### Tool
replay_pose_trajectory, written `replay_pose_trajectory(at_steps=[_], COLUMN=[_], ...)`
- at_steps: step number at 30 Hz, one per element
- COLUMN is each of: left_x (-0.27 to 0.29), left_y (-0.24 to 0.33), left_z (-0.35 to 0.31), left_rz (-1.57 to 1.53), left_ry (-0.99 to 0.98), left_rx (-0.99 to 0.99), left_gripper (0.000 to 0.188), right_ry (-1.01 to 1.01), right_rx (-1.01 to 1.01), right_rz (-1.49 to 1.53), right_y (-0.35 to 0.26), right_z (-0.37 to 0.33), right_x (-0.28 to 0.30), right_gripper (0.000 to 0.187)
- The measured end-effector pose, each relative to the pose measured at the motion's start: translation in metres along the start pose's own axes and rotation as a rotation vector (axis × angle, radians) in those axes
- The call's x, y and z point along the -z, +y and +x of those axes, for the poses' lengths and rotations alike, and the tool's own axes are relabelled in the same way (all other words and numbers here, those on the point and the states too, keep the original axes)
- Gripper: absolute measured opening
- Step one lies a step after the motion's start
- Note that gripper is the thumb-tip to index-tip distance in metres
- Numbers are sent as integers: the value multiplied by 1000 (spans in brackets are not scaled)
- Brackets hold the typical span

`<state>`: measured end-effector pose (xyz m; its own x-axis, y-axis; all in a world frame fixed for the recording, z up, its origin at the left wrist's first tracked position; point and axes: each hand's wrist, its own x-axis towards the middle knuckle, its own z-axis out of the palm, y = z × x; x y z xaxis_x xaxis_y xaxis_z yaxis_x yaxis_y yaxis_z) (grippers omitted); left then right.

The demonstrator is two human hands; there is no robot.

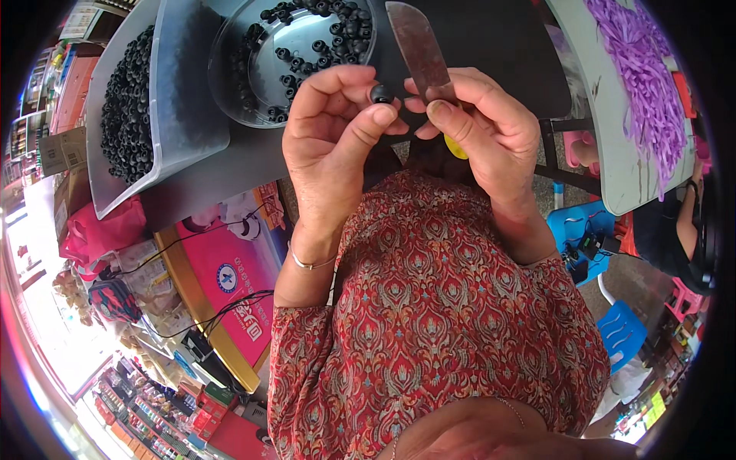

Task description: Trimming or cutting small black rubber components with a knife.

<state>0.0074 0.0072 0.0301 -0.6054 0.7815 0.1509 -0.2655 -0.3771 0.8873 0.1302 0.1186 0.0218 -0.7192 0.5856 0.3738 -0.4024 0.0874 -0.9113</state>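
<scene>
Between the thumb and fingers of my left hand (pixel 333 126) is a small round black piece (pixel 381 93) with a hollow end. My right hand (pixel 491 126) grips a knife, its broad blade (pixel 418 50) pointing up and away from me. A bit of yellow (pixel 455 147) shows beneath that hand, perhaps the knife's handle. My two hands are close together over the near edge of the dark table. Beyond my left hand, a round clear tray (pixel 230 100) holds many similar black pieces. The fingertips of my right hand are partly hidden behind the blade.
At the left, a clear plastic bin (pixel 188 92) is heaped with black pieces. A pale table (pixel 625 172) on the right carries a pile of purple strips (pixel 640 84). Blue plastic chairs (pixel 619 333) stand below it, and another person's arm (pixel 688 215) shows at the far right.
</scene>
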Motion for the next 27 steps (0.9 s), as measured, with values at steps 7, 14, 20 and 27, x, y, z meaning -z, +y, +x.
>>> replay_pose_trajectory(at_steps=[7, 14, 20, 27], left_x=[0, -9, -8, -3], left_y=[-7, -13, -17, -19], left_z=[-5, -12, -15, -14], left_rz=[-166, 4, 28, 67], left_ry=[-25, 17, 60, 49], left_rx=[72, 37, 15, 27], left_gripper=[24, 24, 25, 28], right_ry=[-38, 16, -71, -76], right_rx=[101, 129, 123, 83], right_rz=[-85, -107, -267, -156], right_y=[-1, -6, -2, -3], right_z=[-2, 2, 2, 4], right_x=[1, -4, 2, 2], right_gripper=[20, 20, 26, 26])
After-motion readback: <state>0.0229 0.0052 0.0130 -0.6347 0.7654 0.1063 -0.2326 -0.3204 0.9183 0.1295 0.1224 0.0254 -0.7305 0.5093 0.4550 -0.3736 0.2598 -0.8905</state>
